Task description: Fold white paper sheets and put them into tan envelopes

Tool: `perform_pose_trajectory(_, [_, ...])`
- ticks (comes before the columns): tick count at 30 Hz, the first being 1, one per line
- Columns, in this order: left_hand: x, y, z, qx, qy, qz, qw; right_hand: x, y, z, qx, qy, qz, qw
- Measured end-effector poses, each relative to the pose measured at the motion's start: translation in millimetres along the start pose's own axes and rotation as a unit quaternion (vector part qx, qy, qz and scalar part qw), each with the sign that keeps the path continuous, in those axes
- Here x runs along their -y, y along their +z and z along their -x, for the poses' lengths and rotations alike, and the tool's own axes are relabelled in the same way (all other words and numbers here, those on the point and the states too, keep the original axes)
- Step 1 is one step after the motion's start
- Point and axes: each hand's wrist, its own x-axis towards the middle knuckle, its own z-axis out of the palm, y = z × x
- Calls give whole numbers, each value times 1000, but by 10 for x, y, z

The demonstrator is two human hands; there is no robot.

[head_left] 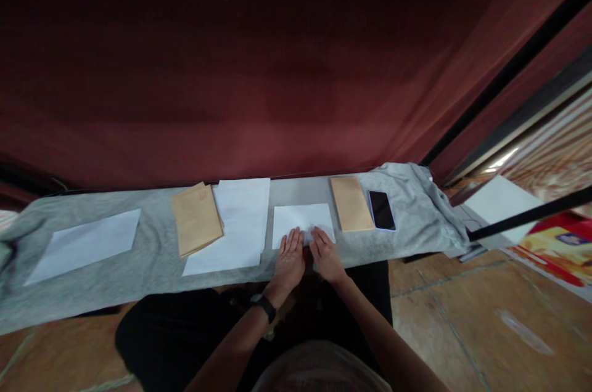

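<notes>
My left hand (290, 261) and my right hand (326, 255) lie side by side, fingers stretched flat, on the near edge of a small folded white sheet (303, 219). The sheet rests on a grey cloth (152, 259) that covers a low, long surface. Both hands press on the paper and hold nothing else. A black band sits on my left wrist.
Left of the sheet lie a larger white paper (238, 219), a stack of brown envelopes (195, 218) and another white sheet (86, 244). To the right are one brown envelope (351, 203) and a dark phone (382, 209). A dark red curtain hangs behind; tiled floor lies at right.
</notes>
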Motion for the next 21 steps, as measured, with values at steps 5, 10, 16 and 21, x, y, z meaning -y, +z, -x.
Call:
perform_pose_trajectory(5, [39, 0, -49, 22, 19, 8, 1000, 95, 174, -115, 49, -16, 48, 998])
perform_pose_trajectory(10, [163, -6, -288, 5, 15, 17, 1000, 6, 204, -320, 47, 21, 101, 994])
perform_pose_trajectory(16, [315, 71, -573, -19, -81, 34, 996, -106, 276, -550, 0, 42, 116, 992])
perform_pose_trajectory(21, [466, 155, -422, -118, -214, 106, 964, -143, 311, -583, -2, 45, 111, 993])
